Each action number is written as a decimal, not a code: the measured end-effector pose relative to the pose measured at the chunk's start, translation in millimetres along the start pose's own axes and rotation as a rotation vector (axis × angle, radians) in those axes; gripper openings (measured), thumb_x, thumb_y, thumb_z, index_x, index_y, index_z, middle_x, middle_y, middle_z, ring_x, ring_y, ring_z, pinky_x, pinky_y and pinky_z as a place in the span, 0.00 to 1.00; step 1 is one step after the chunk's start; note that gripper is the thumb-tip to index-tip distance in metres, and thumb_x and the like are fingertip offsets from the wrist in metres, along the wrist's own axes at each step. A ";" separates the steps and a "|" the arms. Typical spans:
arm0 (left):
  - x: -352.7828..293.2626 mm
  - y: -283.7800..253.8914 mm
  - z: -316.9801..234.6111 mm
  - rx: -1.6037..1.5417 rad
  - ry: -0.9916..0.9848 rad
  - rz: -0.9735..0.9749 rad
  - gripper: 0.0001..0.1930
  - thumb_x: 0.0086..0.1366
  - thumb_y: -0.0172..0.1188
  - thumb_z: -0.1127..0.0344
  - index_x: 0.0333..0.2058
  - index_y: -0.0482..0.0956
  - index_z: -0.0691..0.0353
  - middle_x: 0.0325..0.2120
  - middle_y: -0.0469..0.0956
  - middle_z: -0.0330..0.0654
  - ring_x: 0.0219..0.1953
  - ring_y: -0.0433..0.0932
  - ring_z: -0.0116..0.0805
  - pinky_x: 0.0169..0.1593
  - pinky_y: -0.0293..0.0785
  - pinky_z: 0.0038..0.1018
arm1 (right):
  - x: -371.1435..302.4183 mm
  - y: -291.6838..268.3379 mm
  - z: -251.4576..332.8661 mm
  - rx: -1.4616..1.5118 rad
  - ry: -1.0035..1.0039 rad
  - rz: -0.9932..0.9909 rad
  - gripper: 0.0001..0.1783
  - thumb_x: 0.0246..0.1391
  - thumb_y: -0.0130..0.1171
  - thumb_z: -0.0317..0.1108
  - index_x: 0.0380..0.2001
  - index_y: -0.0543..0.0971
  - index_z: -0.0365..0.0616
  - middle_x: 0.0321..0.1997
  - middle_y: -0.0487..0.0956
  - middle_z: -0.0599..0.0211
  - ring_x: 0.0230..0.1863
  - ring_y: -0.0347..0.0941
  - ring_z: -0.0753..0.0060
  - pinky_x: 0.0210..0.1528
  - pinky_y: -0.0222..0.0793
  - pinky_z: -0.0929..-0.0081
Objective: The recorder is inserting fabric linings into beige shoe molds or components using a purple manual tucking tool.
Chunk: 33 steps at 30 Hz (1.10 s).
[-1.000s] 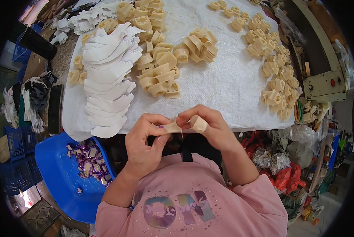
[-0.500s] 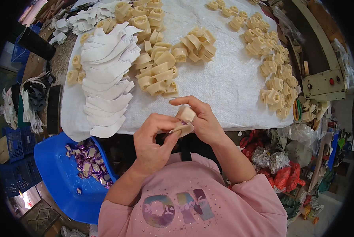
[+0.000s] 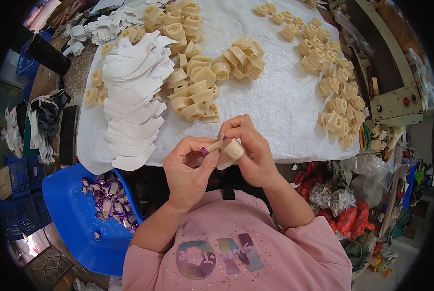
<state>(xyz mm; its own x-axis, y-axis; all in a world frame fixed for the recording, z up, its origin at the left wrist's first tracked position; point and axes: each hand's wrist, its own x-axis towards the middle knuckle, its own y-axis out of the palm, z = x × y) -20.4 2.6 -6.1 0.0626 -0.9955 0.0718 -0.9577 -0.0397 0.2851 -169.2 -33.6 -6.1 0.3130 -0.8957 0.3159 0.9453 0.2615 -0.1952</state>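
In front of my chest, both hands hold a small curled beige strip [image 3: 234, 149] with a smooth, slightly glossy surface. My left hand [image 3: 184, 169] pinches its left end between thumb and fingers, and a shiny purple piece [image 3: 204, 151] shows at those fingertips. My right hand [image 3: 254, 157] grips the looped end, its fingers bent over the top. A bit of purple also shows under the right fingertips; whether it belongs to the same piece I cannot tell. Just beyond my hands lies a heap of similar curled beige pieces [image 3: 200, 77], beside an overlapping row of white curved pieces [image 3: 134, 106].
A white woven sheet [image 3: 270, 111] covers the table. Smaller beige rolled pieces [image 3: 336, 87] line its right side. At lower left stands a blue basin [image 3: 66, 218] with purple shiny pieces [image 3: 112, 199]. A machine frame [image 3: 396, 104] borders the right; red and clear bags [image 3: 345, 218] lie below.
The beige strip has turned in my hands, its loop now facing up at the right. My right fingers have curled in over it. The purple piece now shows at my left fingertips.
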 end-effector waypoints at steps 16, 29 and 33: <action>8.6 -14.2 -7.0 0.604 0.543 0.120 0.04 0.55 0.64 0.68 0.30 0.81 0.59 0.40 0.73 0.46 0.44 0.70 0.42 0.44 0.66 0.30 | 8.9 -26.0 6.6 0.386 0.256 0.141 0.18 0.47 0.64 0.37 0.42 0.77 0.42 0.45 0.76 0.67 0.49 0.68 0.71 0.54 0.61 0.70; 1.4 -8.3 -8.1 -0.159 -0.245 0.387 0.29 0.68 0.40 0.57 0.63 0.48 0.66 0.43 0.70 0.48 0.41 0.71 0.29 0.45 0.67 0.23 | 0.3 -12.8 10.2 0.060 -0.079 0.158 0.24 0.38 0.68 0.28 0.44 0.76 0.44 0.39 0.78 0.64 0.38 0.73 0.66 0.44 0.69 0.72; -4.6 -4.5 -1.4 -0.140 -0.241 0.311 0.26 0.65 0.37 0.66 0.61 0.49 0.65 0.37 0.71 0.45 0.38 0.70 0.27 0.42 0.68 0.23 | -7.1 -0.5 1.6 -0.075 -0.175 0.079 0.25 0.40 0.67 0.30 0.46 0.75 0.46 0.44 0.73 0.62 0.41 0.69 0.63 0.45 0.67 0.68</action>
<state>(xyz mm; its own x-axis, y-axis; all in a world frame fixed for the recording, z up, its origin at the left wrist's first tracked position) -16.0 7.5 -6.4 -0.3067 -0.9507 -0.0463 -0.8723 0.2613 0.4133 -171.7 -26.8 -6.7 0.4037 -0.7953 0.4523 0.9096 0.2954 -0.2923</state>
